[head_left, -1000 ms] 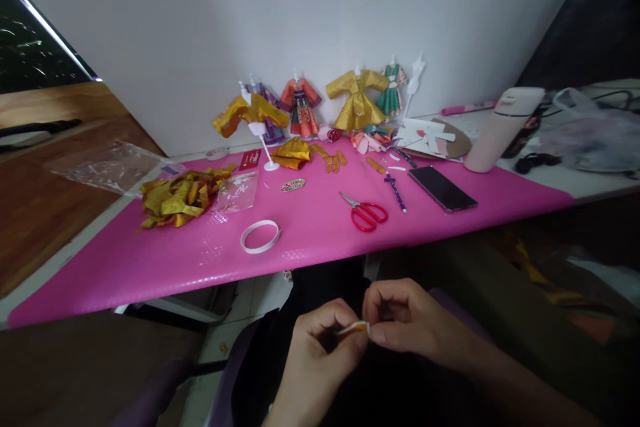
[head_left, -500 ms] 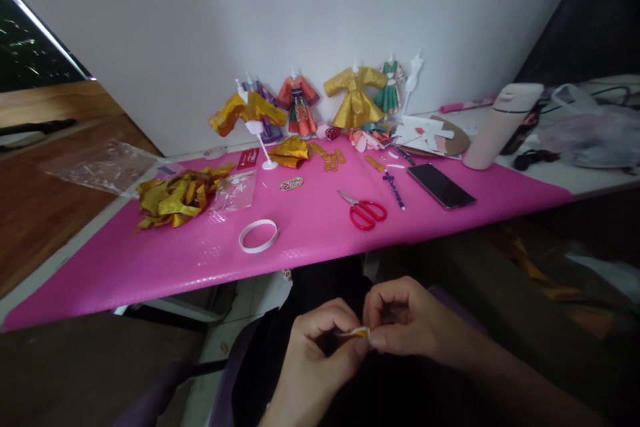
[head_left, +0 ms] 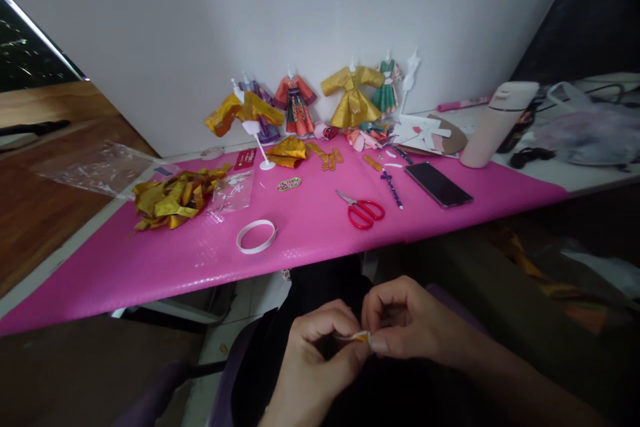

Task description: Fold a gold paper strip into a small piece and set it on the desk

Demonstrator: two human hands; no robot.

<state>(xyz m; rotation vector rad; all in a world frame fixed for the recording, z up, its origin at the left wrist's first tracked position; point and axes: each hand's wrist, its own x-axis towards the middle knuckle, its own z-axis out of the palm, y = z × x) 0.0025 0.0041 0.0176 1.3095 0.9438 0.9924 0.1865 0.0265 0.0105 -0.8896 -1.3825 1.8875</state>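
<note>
Over my lap, below the table's front edge, my left hand [head_left: 323, 353] pinches a small strip of yellow and white fabric [head_left: 361, 336] between thumb and fingers. My right hand [head_left: 405, 320] meets it there, thumb and fingertips closed on the strip's right end. Most of the strip is hidden by my fingers. On the pink table mat nearest my hands lie red-handled scissors [head_left: 366, 213] and a ring of white tape [head_left: 256, 237].
Yellow fabric scraps [head_left: 175, 200] are heaped at left beside a small plastic bag [head_left: 234, 192]. Miniature dress forms, one in a yellow robe [head_left: 353, 97], line the wall. A phone [head_left: 439, 184], a purple pen [head_left: 392, 189] and a pale bottle [head_left: 497, 127] stand or lie at right.
The view has shifted slightly, so the table things sit a little further left. Both hands keep their pinch on the fabric strip, with hardly any movement.
</note>
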